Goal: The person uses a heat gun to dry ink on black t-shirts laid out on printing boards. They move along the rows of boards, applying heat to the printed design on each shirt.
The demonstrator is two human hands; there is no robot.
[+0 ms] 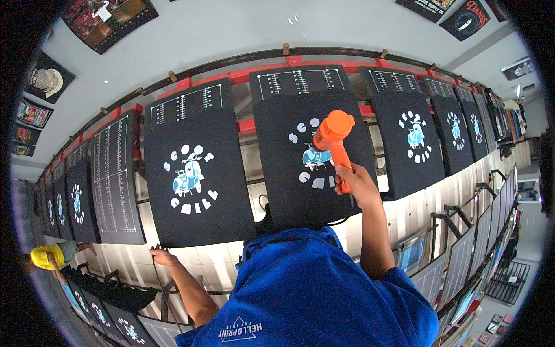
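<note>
The orange blower (335, 136) is a bit right of the middle of the frame, over a black shirt (277, 199) that is spread on a flat board. The right hand (355, 184) is wrapped around its handle, and its dark nose points down and to the left at the blue and white scooter picture (310, 157). I can't tell if it is blowing.

To do this well, I think the nose should stay just off the picture and move slowly all over it, letters too. Staying on one spot might make it too hot. Touching the picture might smudge it.

The blower hides some of the picture, so it would help to tip it aside and look. The left hand (163, 255), in the lower left, seems to hold a thin dark cord (155, 276). That cord could snag on a board's corner, so it's best held away from the shirts.

More black shirts with the same picture lie at the left (217, 144) and right (396, 153). A bare gray board (114, 179) with white lines is farther left. Red rails (248, 126) run behind. Another person in a yellow cap (46, 257) is near the left edge, so mind them.
</note>
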